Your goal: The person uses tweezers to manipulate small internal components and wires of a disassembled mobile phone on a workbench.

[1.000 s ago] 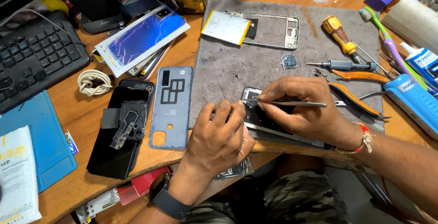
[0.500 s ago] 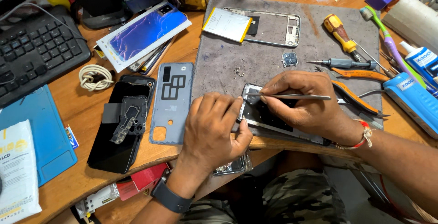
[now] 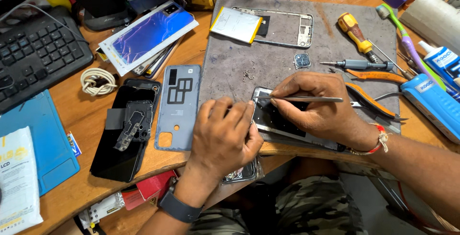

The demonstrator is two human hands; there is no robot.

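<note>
On the grey mat, right hand pinches tweezers beside screws; left hand clamps the opened phone.

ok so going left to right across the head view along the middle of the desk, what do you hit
blue mat → coiled white cable → black phone → grey back cover → left hand → right hand → orange-handled pliers → blue case

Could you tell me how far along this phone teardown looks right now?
Done: the grey back cover, the battery and the frame lie apart, with loose screws on the grey mat. In hand: the left hand steadies the opened phone while the right hand works metal tweezers at its top edge. Left: the phone lies open, parts unfitted.
</note>
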